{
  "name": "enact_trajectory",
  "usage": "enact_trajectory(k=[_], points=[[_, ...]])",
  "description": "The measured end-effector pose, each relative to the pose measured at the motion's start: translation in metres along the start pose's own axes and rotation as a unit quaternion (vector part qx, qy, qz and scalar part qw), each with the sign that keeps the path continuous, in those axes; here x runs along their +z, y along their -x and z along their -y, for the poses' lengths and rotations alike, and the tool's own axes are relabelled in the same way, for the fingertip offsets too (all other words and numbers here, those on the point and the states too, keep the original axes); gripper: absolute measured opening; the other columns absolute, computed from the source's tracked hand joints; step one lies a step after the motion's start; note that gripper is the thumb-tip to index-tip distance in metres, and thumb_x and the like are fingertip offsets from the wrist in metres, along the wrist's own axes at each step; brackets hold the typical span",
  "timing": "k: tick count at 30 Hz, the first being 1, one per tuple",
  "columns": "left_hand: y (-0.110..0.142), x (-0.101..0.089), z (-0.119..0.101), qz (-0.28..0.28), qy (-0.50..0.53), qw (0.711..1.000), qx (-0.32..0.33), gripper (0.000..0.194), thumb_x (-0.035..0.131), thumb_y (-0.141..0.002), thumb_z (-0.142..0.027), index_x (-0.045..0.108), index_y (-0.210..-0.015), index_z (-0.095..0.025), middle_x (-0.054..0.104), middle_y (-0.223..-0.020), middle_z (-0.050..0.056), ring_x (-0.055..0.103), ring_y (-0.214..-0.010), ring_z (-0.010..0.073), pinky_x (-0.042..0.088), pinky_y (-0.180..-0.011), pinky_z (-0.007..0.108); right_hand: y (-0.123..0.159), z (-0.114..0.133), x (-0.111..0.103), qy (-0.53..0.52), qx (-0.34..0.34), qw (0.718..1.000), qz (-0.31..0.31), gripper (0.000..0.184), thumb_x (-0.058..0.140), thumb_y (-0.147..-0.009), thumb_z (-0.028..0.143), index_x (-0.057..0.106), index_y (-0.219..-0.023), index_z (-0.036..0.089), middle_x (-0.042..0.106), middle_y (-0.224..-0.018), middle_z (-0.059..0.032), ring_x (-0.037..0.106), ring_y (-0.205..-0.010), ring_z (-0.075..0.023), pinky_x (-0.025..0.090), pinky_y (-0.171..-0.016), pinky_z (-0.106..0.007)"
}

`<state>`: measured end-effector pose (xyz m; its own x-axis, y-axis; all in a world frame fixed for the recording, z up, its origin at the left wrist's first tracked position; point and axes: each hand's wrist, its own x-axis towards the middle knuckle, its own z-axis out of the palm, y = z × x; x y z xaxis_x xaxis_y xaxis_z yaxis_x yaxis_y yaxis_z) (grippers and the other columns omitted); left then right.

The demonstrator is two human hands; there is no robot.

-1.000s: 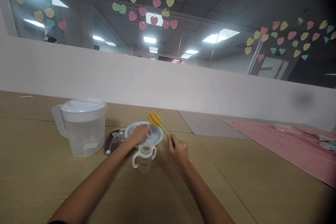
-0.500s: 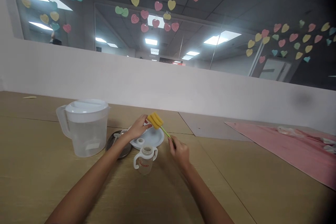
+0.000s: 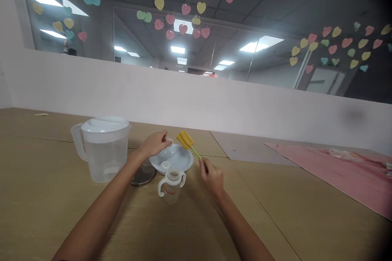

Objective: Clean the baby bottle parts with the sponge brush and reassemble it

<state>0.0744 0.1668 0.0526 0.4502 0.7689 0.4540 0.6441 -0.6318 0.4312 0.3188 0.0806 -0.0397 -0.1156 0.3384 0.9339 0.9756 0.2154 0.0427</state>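
Head view: left hand point(image 3: 153, 144) pinches a small white ring point(image 3: 168, 140) between its fingertips, above a white plate point(image 3: 180, 160) bearing a second ring point(image 3: 165, 165). Right hand point(image 3: 212, 178) is closed around the green handle of a sponge brush point(image 3: 185, 140). A two-handled baby bottle point(image 3: 171, 187) stands on the table point(image 3: 260, 212) just before the plate.

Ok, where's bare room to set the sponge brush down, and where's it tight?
For the sponge brush: bare tabletop lies between the right hand and the pink mat, and left of the plastic pitcher. It's crowded where the plate, metal dish and two-handled baby bottle bunch near the left hand.
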Motion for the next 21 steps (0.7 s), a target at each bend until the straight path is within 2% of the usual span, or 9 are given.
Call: enact_trajectory(k=[3,6,8,11,14,17,21], points=[[0.004,-0.017,0.008,0.036,-0.122,0.990,-0.058,0.025,0.047,-0.076,-0.041,0.054,-0.077,-0.018,0.063,-0.077,0.006,0.058,-0.071,0.0207,0.039,-0.061,0.029,-0.001,0.001,0.000,0.002,-0.003,1.000,-0.004,0.036,0.038,-0.096,0.031,0.068,-0.085,0.014,0.063,-0.054,-0.0014,0.054,-0.042,-0.0078,0.029,-0.044,-0.021],[0.008,-0.025,0.019,0.147,-0.170,0.964,-0.140,0.024,0.055,-0.071,-0.041,0.059,-0.073,-0.017,0.067,-0.080,0.009,0.061,-0.074,0.0231,0.041,-0.062,0.030,-0.001,0.001,0.000,0.009,-0.004,1.000,-0.008,0.037,0.038,-0.096,0.031,0.068,-0.083,0.014,0.062,-0.053,-0.0017,0.053,-0.042,-0.0082,0.029,-0.043,-0.022],[0.010,-0.026,0.027,0.221,-0.174,0.944,-0.176,0.019,0.066,-0.061,-0.035,0.061,-0.064,-0.017,0.068,-0.069,0.007,0.062,-0.068,0.0220,0.044,-0.062,0.029,-0.001,0.000,0.001,0.013,-0.003,1.000,-0.011,0.037,0.038,-0.096,0.032,0.068,-0.082,0.014,0.062,-0.053,-0.0021,0.053,-0.042,-0.0084,0.030,-0.044,-0.021],[0.011,-0.021,0.035,0.274,-0.181,0.922,-0.207,0.019,0.075,-0.046,-0.022,0.056,-0.046,-0.017,0.061,-0.048,0.004,0.061,-0.059,0.0216,0.046,-0.061,0.030,-0.001,-0.001,0.002,0.017,-0.003,1.000,-0.012,0.038,0.038,-0.096,0.032,0.067,-0.080,0.014,0.062,-0.052,-0.0018,0.053,-0.042,-0.0084,0.029,-0.044,-0.022],[0.011,-0.009,0.039,0.292,-0.192,0.909,-0.226,0.022,0.077,-0.040,-0.017,0.055,-0.039,-0.017,0.057,-0.042,0.004,0.062,-0.060,0.0245,0.049,-0.065,0.034,-0.001,-0.002,0.003,0.018,-0.008,1.000,-0.007,0.038,0.038,-0.096,0.032,0.068,-0.081,0.014,0.061,-0.052,-0.0012,0.052,-0.041,-0.0081,0.028,-0.044,-0.022],[0.012,0.006,0.040,0.291,-0.195,0.906,-0.237,0.021,0.079,-0.038,-0.016,0.059,-0.043,-0.017,0.059,-0.044,0.006,0.064,-0.062,0.0272,0.050,-0.068,0.039,-0.001,-0.002,0.002,0.019,-0.017,1.000,-0.006,0.037,0.039,-0.096,0.032,0.068,-0.082,0.014,0.062,-0.052,-0.0009,0.051,-0.041,-0.0080,0.028,-0.043,-0.022],[0.012,0.018,0.042,0.248,-0.192,0.923,-0.224,0.032,0.081,-0.028,-0.011,0.066,-0.056,-0.018,0.064,-0.052,0.008,0.065,-0.071,0.0327,0.050,-0.068,0.042,-0.002,-0.001,0.001,0.022,-0.015,1.000,-0.006,0.036,0.039,-0.095,0.032,0.068,-0.082,0.015,0.060,-0.050,-0.0006,0.051,-0.040,-0.0077,0.027,-0.042,-0.022]])
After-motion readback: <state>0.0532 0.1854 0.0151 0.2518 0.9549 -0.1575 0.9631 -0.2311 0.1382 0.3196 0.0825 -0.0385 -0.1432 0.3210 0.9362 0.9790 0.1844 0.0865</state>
